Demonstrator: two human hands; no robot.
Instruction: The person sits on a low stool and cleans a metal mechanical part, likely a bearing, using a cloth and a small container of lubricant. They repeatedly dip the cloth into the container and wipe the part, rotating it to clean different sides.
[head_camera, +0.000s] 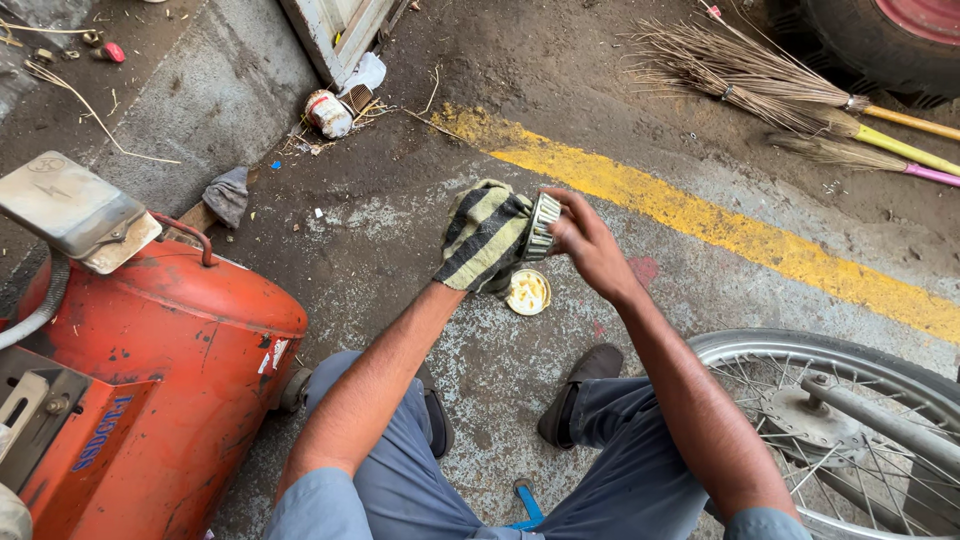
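Observation:
My left hand is wrapped in a striped yellow-and-black cloth (482, 235) and hidden under it, pressing against a round metal bearing with rollers (542, 226). My right hand (590, 245) grips the bearing from the right side, holding it above the floor. Directly below them a small open tin of yellowish grease (527, 292) sits on the concrete. My knees in blue trousers and dark shoes (578, 392) are at the bottom.
An orange air compressor tank (170, 340) stands at the left. A spoked motorcycle wheel (830, 410) lies at the lower right. Brooms (790, 90) and a tyre (890, 35) are at the top right. A yellow line (720, 225) crosses the floor. A grey rag (228, 195) and litter lie at the top left.

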